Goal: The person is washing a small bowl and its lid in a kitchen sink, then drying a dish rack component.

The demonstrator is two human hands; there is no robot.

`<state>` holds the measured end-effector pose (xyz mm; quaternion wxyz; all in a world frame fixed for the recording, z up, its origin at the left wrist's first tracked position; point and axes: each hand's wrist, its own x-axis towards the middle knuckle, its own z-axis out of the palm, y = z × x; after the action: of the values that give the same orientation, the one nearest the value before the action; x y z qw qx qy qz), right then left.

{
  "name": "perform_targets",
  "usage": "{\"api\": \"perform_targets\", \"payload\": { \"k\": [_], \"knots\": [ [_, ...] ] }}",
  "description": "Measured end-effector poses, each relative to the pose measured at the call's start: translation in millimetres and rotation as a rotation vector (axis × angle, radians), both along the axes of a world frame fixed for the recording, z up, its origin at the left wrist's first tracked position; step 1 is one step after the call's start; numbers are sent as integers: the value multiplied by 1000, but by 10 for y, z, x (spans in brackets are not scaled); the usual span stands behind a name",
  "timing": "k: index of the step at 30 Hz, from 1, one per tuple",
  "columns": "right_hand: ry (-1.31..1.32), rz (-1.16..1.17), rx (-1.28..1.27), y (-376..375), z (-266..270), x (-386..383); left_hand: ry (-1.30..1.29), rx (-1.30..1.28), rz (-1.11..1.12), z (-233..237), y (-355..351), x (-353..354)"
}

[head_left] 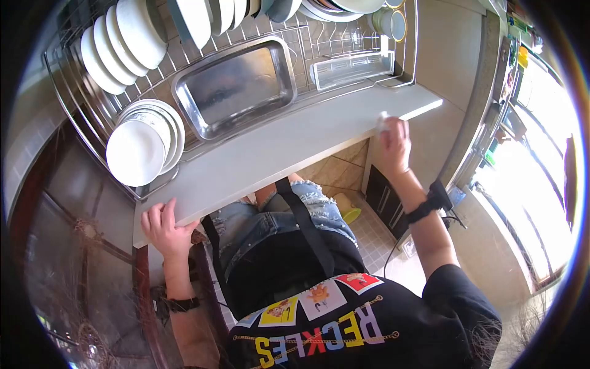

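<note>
My right hand [395, 144] is closed around a small crumpled white cloth [384, 117], mostly hidden by the fingers. It is at the front edge of the pale grey shelf board [270, 139], toward the right end. On the board's left front corner rests my left hand [166, 229], its fingers apart and holding nothing. Beyond that hand, a stack of white plates [136, 154] stands in the wire dish rack [184, 72].
A shallow metal tray [236, 86] and a clear plastic container [353, 71] sit in the rack. White bowls [141, 34] and glass cups [391, 24] line its back. A bright window [544, 135] is at the right.
</note>
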<state>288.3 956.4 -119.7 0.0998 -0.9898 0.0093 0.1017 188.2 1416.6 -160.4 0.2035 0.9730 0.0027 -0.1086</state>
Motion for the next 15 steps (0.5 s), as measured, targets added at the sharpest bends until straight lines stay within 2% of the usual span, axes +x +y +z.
{"api": "perform_targets", "payload": {
  "k": [2,4,5,7,8,9,10,11,12,14,15],
  "knots": [
    [-64,-107,-179,-472,-47,107,12,7,-7,10,-7,13],
    [-181,-159,-204,-1114,-208,204,-15,11,-13,11,-12,25],
    [-182,-160,-200,-1074,-201,219,-36,12,-22,16,-9,25],
    [-175,-375,-136,-839,-115,240,-19,9,-21,23,-1,7],
    [-188,-391,-89,-686,-142,132,-8,7,-13,5,-8,14],
    [-230,-269,-87,-514,-177,-3,-12,4,-12,-6,-14,21],
    [-152,-375,60,-199,-133,-95,-5,6,-13,-2,-18,25],
    [-102,-385,160,96,-67,-154,4,6,-21,5,-15,24],
    [-71,-245,124,178,-52,-220,2,2,-30,9,-15,27],
    [-3,-424,338,169,-40,-195,13,21,-27,-6,-23,23],
    [-44,-318,242,36,-58,-174,17,25,-29,-23,-20,4]
  ]
}}
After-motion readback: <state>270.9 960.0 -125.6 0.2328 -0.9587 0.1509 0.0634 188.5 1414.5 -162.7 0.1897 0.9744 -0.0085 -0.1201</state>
